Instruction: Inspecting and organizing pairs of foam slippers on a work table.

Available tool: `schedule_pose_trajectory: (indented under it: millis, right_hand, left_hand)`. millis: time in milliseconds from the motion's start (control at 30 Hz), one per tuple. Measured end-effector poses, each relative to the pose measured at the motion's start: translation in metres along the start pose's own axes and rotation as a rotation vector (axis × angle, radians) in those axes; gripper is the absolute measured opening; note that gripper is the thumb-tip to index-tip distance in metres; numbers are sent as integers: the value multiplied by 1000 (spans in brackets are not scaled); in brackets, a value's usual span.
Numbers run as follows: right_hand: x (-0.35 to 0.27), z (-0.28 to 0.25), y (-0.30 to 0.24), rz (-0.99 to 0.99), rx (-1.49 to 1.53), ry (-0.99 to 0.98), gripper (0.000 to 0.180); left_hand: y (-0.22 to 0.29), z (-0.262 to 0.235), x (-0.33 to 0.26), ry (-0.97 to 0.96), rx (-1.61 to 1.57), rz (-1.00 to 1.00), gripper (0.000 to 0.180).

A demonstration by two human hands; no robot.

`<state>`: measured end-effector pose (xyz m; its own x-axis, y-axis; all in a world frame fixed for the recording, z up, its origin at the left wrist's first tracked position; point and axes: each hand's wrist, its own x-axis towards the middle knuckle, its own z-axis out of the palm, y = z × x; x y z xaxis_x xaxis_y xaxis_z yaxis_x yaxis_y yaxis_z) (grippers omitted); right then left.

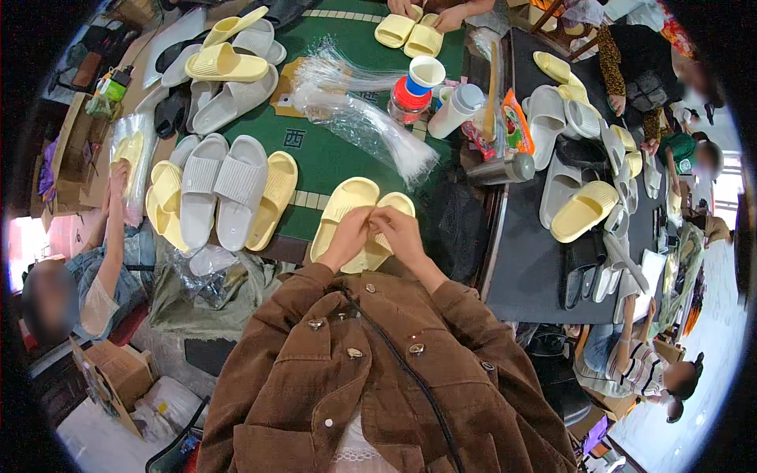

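Observation:
A pair of pale yellow slide slippers [344,198] lies at the near edge of the green table, right in front of me. Over them my left hand [351,236] and my right hand [400,235] meet, fingertips pinched together. Whatever is between the fingers is too small or hidden to make out. Just left of my hands are grey slippers [238,189] and another yellow slipper [274,201]. Beyond lies a bundle of thin clear plastic strands [402,150], partly under clear film.
A red-lidded jar [410,101] with cups on top, a white bottle [457,110] and a grey flask [505,169] stand to the right. More slippers cover the dark table [520,260]. Co-workers sit left and right; a co-worker's hands [451,17] hold yellow slippers opposite.

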<state>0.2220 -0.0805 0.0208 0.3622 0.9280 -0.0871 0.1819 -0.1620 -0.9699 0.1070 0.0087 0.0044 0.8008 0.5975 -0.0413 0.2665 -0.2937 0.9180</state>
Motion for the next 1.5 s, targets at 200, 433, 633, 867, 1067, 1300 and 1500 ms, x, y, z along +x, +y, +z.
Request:
schedule_pose_trajectory:
  millis: [200,433,633,867,1067,1300,1500]
  right_hand:
    - [-11,-17,7,257,372,233,14]
    - [-25,-13,5,275,479,182,15]
    - [-25,-22,-5,278,499,157,18]
    - [-23,-15,-23,101,215,184,18]
    - [-22,-6,-28,-2,-71,199,17]
    - [-25,1,-7,279,389,101,30]
    - [-25,-8,-13,122,323,145,30]
  left_hand:
    - [8,-1,-9,52,17,67,14]
    - [14,-7,-22,140,92,84,9]
    - [15,-13,-25,118,31,86,9]
    - [16,-6,-26,96,42,134,9]
    - [18,1,-23,171,43,111,10]
    - [16,4,-23,184,43,91,11]
    - [21,6,-21,117,33,107,14]
